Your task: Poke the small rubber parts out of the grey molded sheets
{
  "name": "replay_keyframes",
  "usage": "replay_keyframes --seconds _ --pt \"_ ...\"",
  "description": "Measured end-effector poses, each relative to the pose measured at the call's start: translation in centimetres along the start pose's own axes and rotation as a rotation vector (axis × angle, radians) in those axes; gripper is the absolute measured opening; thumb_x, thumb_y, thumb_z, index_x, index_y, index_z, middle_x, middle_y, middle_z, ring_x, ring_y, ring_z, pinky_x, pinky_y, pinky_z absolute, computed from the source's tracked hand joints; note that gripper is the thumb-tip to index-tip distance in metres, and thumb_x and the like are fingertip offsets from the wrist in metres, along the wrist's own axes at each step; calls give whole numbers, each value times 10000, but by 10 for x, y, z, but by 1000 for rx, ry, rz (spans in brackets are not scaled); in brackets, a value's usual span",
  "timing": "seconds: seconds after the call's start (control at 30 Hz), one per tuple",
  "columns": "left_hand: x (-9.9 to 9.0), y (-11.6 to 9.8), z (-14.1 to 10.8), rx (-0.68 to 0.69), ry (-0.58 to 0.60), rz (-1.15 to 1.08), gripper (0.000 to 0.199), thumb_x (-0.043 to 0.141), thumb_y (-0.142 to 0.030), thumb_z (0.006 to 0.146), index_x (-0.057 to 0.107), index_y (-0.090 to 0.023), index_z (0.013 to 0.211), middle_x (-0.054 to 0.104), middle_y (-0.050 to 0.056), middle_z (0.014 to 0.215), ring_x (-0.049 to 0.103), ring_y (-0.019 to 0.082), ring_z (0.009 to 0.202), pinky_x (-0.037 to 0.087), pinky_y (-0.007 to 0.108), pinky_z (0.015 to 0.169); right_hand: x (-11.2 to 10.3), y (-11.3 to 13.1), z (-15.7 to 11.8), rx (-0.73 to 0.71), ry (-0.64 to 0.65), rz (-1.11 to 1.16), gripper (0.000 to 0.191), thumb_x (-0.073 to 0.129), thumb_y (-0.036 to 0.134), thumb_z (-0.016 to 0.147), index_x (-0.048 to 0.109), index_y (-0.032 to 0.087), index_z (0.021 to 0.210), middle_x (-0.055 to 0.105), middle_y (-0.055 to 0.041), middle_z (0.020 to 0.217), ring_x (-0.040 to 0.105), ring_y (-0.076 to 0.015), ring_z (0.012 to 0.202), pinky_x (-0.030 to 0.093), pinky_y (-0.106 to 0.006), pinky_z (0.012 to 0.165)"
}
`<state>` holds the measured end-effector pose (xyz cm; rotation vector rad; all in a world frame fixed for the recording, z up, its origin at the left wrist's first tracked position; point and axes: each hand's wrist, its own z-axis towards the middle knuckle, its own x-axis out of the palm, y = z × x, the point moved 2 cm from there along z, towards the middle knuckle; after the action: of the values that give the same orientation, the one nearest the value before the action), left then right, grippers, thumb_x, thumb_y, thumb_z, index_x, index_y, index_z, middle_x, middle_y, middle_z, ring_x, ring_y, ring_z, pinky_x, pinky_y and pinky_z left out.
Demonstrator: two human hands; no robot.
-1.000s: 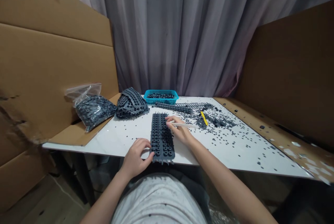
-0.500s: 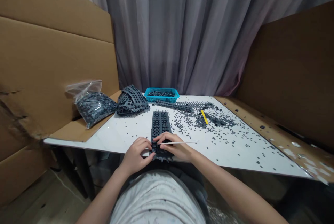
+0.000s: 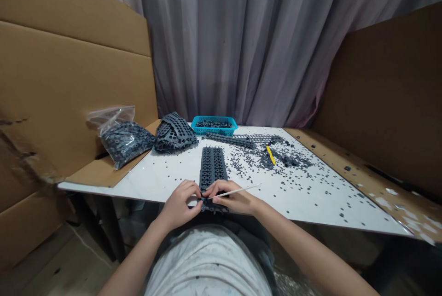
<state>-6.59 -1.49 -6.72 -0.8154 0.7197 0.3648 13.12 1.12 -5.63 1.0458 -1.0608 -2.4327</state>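
Note:
A dark grey strip with rows of round holes (image 3: 213, 165) lies lengthwise at the white table's front edge, its near end between my hands. My left hand (image 3: 182, 201) pinches the strip's left edge near that end between thumb and fingers. My right hand (image 3: 235, 197) holds a thin white stick (image 3: 238, 190), whose left tip touches the strip beside the left fingertips. The stick slants up to the right. Fingers hide part of the strip.
Behind are a blue basket (image 3: 214, 125) of dark pieces, a heap of perforated sheets (image 3: 175, 133) and a plastic bag (image 3: 126, 142). A yellow tool (image 3: 270, 155) lies among scattered dark bits on the right. Cardboard (image 3: 76, 66) stands on both sides.
My right hand has moved slightly down, towards me, with the white stick, which now tilts more steeply. My left fingertips have shifted a little.

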Motion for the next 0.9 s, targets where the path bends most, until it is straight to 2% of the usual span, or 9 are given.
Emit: replay_keyframes --seconds 0.23,0.4,0.5,0.63,0.77,0.9 --pt "-7 5 8 -71 121 -46 69 604 -180 757 560 -220 791 592 3 900 552 196 926 427 315 839 2 -1 0 -85 47 -260 297 439 432 946 598 182 963 685 -106 1024 614 -200 999 435 -378 910" --pt "-9 7 12 -109 182 -57 105 616 -179 740 548 -215 810 577 13 910 528 206 946 421 320 848 3 4 2 -117 49 -336 374 363 475 960 591 179 963 682 -110 1007 610 -194 959 435 -366 889" --pt "-9 7 14 -125 210 -58 115 626 -181 726 553 -216 808 566 17 920 514 214 957 415 329 862 2 6 2 -114 -8 -326 370 353 468 965 584 180 948 686 -111 1054 616 -192 939 439 -370 887" --pt "-9 7 13 -134 227 -59 97 629 -195 736 558 -216 800 552 18 947 499 214 971 411 327 868 -1 7 0 -7 -90 -236 320 419 449 948 585 178 982 692 -121 1072 637 -208 972 471 -366 868" --pt "-10 6 12 -127 236 -62 79 617 -224 759 545 -215 790 549 18 960 493 217 990 406 327 879 0 5 -1 30 -15 -51 265 469 403 937 588 166 944 690 -136 1084 651 -212 1016 497 -352 856" --pt "-10 7 12 -117 242 -67 92 608 -229 768 519 -213 778 544 21 972 490 217 990 402 338 891 1 3 -1 12 39 -29 281 480 413 928 593 156 917 681 -149 1094 643 -222 1025 491 -375 871"
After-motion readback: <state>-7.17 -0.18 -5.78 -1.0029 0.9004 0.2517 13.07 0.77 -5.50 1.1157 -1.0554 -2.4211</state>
